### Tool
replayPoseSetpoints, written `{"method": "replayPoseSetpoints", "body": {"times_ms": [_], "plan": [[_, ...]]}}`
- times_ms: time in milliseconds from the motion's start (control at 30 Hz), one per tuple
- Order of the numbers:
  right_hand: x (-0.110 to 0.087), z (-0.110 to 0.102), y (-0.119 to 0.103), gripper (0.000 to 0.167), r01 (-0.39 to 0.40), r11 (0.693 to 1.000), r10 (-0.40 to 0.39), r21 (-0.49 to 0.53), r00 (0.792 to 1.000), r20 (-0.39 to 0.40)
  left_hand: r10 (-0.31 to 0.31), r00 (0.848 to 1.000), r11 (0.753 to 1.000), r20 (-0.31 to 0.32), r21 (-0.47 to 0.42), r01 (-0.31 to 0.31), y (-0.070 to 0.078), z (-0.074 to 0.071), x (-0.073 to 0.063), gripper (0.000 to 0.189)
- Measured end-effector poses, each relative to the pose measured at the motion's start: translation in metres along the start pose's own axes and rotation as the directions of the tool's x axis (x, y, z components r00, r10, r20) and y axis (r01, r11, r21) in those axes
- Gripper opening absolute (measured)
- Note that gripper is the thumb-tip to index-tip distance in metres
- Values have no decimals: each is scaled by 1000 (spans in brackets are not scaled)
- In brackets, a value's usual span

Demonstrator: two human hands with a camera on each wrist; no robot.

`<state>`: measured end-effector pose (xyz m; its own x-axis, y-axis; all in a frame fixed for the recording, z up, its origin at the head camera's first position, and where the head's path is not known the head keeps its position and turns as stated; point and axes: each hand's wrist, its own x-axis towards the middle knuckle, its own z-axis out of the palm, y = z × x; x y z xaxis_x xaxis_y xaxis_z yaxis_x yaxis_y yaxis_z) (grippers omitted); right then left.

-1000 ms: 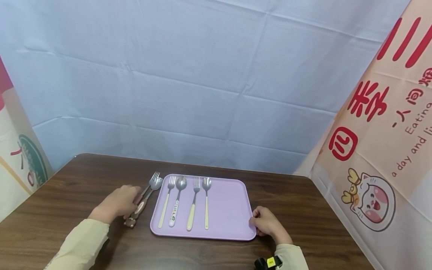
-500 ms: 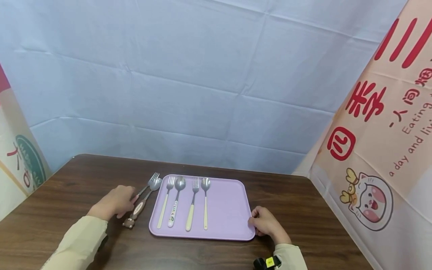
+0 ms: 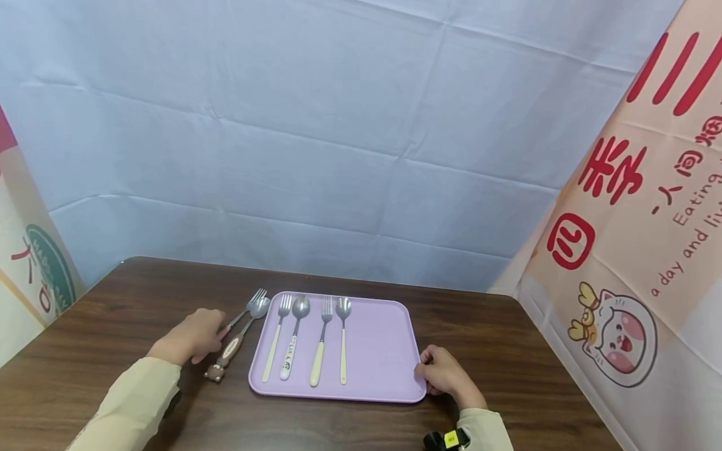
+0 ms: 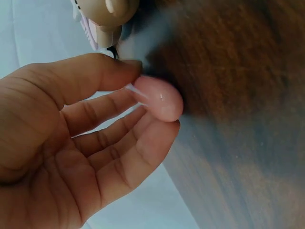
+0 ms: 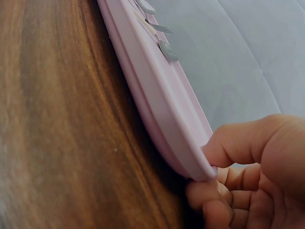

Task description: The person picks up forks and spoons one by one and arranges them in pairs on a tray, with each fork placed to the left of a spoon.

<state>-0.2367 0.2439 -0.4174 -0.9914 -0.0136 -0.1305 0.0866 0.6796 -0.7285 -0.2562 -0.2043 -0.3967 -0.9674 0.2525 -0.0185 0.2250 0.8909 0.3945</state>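
Observation:
My left hand (image 3: 194,335) pinches the rounded pink handle end of a fork (image 4: 162,99) between thumb and fingers. The fork's tines point away toward the back of the table in the head view. Just right of it lies a spoon (image 3: 230,348) with a brown bear-shaped handle, its bowl overlapping the fork's head in this view. My right hand (image 3: 445,374) grips the near right corner of a lilac tray (image 3: 383,351), thumb over the rim and fingers beneath. On the tray, two forks (image 3: 271,352) (image 3: 318,363) alternate with two spoons (image 3: 289,357) (image 3: 343,351), handles toward me.
The dark wooden table (image 3: 113,326) carries the tray near its middle. A pale blue cloth (image 3: 310,138) hangs behind the table, and a printed cloth (image 3: 637,250) hangs along the right side.
My left hand has shifted slightly left, off the bear-handled spoon, and the pink-handled fork now shows more at its fingertips. The right hand keeps its grip on the tray.

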Motion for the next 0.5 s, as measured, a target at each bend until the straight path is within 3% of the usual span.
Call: {"method": "replayPoseSetpoints", "body": {"times_ms": [267, 500], "plan": [[-1, 0, 0, 11, 0, 1000, 0, 0, 1000, -9, -6, 1000, 1000, 15, 24, 6, 1, 1, 1, 18], [-1, 2, 0, 11, 11, 1000, -11, 18, 1000, -18, -13, 1000, 1000, 25, -13, 13, 1, 0, 0, 22]]}}
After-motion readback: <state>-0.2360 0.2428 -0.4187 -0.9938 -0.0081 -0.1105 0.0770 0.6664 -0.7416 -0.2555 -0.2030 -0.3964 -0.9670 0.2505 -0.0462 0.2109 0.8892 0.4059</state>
